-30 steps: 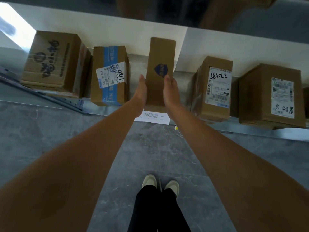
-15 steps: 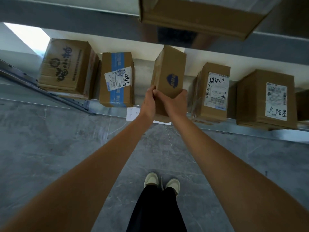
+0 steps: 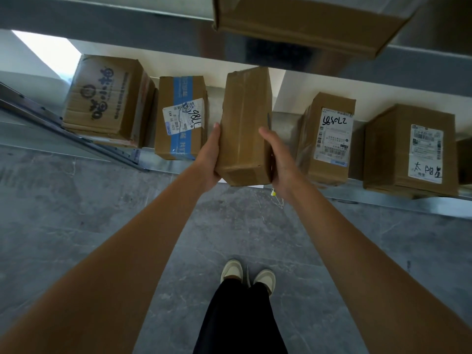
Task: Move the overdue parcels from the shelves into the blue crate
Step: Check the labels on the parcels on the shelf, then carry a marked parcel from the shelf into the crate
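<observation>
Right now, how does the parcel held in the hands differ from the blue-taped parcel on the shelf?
The held parcel is gripped at its sides by the left hand and right hand; the blue-taped parcel rests on the shelf. The held parcel shows plain cardboard; the blue-taped parcel carries a white label with handwriting. Both are brown cardboard boxes.

Both bare forearms extend forward, converging. The left hand [image 3: 209, 159] grips the left side of a plain brown cardboard parcel [image 3: 245, 126], thumb up along its edge. The right hand [image 3: 278, 157] clasps the right side, thumb raised.
</observation>
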`<state>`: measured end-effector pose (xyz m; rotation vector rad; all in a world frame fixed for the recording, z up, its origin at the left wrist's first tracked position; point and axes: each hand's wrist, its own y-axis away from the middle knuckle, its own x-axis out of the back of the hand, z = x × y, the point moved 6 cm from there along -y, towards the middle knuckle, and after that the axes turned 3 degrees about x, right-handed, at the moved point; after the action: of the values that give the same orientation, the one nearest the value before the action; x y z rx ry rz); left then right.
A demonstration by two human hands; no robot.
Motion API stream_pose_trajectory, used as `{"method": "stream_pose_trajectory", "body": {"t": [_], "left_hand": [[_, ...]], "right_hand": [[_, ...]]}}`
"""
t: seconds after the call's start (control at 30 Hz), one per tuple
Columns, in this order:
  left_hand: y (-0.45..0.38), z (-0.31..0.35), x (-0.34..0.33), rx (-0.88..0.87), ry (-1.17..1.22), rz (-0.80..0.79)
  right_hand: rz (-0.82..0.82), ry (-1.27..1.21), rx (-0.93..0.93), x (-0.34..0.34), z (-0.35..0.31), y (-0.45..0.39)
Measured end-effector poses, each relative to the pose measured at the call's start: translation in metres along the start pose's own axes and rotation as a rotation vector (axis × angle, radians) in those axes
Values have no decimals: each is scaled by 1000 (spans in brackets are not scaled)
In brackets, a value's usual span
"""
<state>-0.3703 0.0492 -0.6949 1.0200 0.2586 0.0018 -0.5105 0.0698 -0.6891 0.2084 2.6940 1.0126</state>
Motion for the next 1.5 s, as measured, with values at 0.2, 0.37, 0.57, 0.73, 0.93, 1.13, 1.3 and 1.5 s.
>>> {"method": "stream_pose_trajectory", "body": {"t": [0.2, 0.37, 0.57, 0.73, 0.93, 1.13, 1.3, 1.5], "left_hand": [[4, 11, -6, -201, -62, 21], [6, 14, 0, -258, -9, 34], [5, 10, 2, -220, 78, 82], [9, 15, -8, -289, 40, 56], [10, 14, -15, -337, 16, 63], [13, 14, -15, -321, -3, 66], [34, 19, -22, -380, -77, 90], [94, 4, -33, -361, -74, 94]], "right_hand": [[125, 144, 102, 9, -17, 1], [119, 162, 194, 11, -24, -1], [96, 180, 160, 7, -16, -4], [57, 153, 182, 3, -14, -5], [55, 89, 128, 5, -5, -11], [67, 29, 124, 4, 1, -11], [152, 14, 190, 0, -2, 11], [157, 44, 246, -1, -14, 79]]}}
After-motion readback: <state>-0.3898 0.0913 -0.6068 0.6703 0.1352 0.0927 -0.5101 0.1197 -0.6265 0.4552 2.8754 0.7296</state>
